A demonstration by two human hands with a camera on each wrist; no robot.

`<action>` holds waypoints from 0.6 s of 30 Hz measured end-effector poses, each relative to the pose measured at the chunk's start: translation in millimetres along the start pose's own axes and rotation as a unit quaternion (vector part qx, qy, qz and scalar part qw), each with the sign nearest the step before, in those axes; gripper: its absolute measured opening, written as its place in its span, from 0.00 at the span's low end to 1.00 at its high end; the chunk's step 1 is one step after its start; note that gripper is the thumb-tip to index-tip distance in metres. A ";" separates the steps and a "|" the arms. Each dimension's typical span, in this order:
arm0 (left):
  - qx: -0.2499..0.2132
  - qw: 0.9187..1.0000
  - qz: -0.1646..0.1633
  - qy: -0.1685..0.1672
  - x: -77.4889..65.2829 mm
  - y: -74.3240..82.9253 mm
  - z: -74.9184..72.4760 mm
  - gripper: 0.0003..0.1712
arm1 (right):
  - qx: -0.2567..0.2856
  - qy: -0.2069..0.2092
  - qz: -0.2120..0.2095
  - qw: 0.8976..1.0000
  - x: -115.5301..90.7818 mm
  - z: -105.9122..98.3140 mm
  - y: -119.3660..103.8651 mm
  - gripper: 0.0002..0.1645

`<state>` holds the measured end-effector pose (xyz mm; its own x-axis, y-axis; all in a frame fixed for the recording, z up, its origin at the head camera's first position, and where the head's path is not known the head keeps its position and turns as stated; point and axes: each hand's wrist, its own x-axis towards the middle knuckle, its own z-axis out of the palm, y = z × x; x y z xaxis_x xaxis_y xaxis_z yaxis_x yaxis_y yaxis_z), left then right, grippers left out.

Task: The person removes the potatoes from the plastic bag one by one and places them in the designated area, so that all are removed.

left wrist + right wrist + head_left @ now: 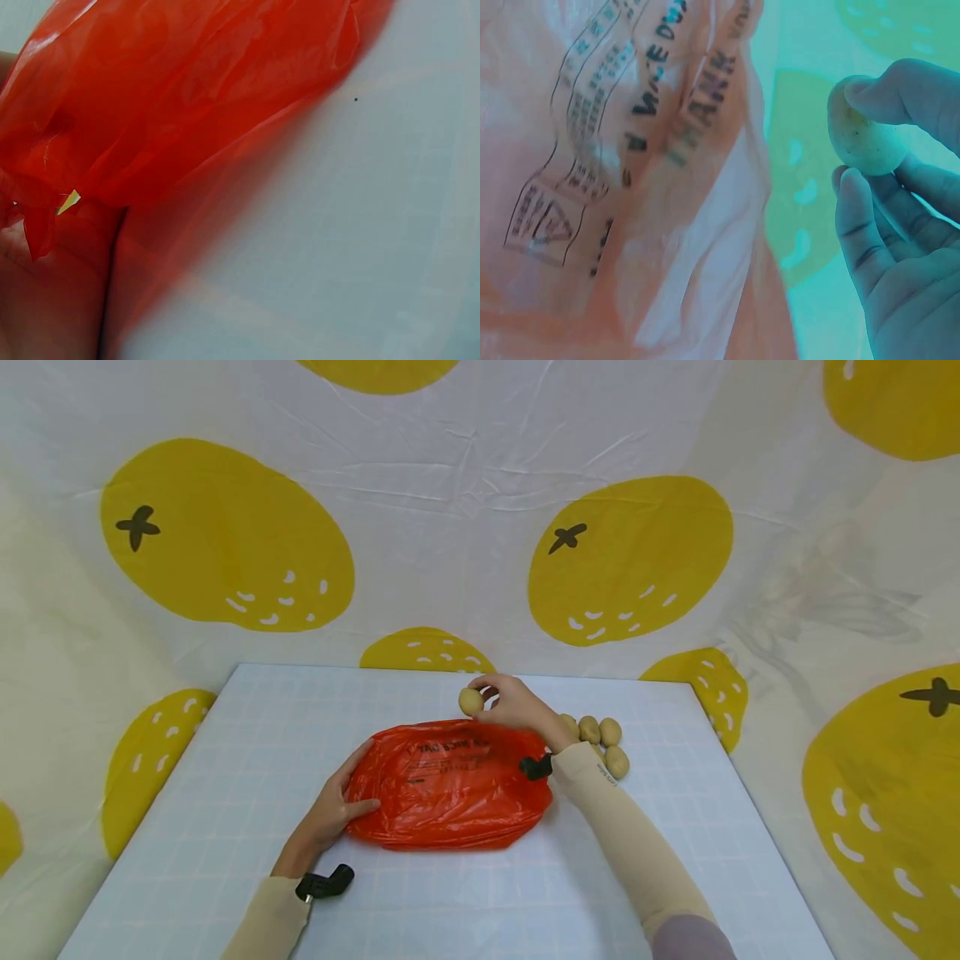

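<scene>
A red plastic bag [457, 802] with dark printing lies in the middle of the table. My left hand [335, 806] holds the bag's left end, thumb on the near face and fingers along the far side. In the left wrist view the red film [187, 97] covers most of the fingers. Just beyond the bag's far edge, my right hand [513, 703] pinches a small potato [470, 702] between thumb and fingertips. The right wrist view shows this potato [866, 139] beside the printed bag [630, 187].
Several more potatoes [615, 762] sit grouped to the right of the bag, partly hidden behind the right forearm [622, 827]. A pale checked cloth [247, 752] covers the table. Behind it hangs a white curtain [442, 552] with large yellow fruit shapes.
</scene>
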<state>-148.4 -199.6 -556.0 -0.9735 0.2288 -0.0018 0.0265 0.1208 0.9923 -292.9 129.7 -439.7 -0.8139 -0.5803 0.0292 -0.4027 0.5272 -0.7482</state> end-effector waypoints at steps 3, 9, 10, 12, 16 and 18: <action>-0.002 1.000 -0.002 -0.003 1.2 -0.6 1.3 0.59 | 0.015 0.013 0.015 1.000 -7.9 -6.9 7.7 0.28; -0.003 1.000 -0.002 -0.004 1.3 -0.3 0.3 0.59 | 0.021 0.035 0.034 0.999 -21.4 -19.4 21.9 0.29; -0.005 1.000 -0.001 -0.004 1.4 -0.2 0.1 0.60 | 0.018 0.038 0.035 0.999 -23.2 -20.7 23.7 0.29; -0.010 1.000 0.002 -0.006 1.7 -0.3 0.0 0.60 | 0.012 0.044 0.035 0.998 -26.7 -23.4 27.0 0.29; -0.011 1.000 0.004 -0.006 2.1 -0.9 0.2 0.60 | 0.011 0.054 0.050 0.997 -33.6 -29.1 31.3 0.28; -0.008 1.000 0.003 -0.004 2.1 -1.2 0.1 0.60 | 0.010 0.059 0.056 0.997 -36.8 -32.5 33.3 0.28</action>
<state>-150.4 -199.1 -557.2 -0.9717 0.2363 0.0026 0.0283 0.1050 0.9941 -290.0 188.8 -444.1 -0.8975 -0.4405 0.0223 -0.2992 0.5708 -0.7646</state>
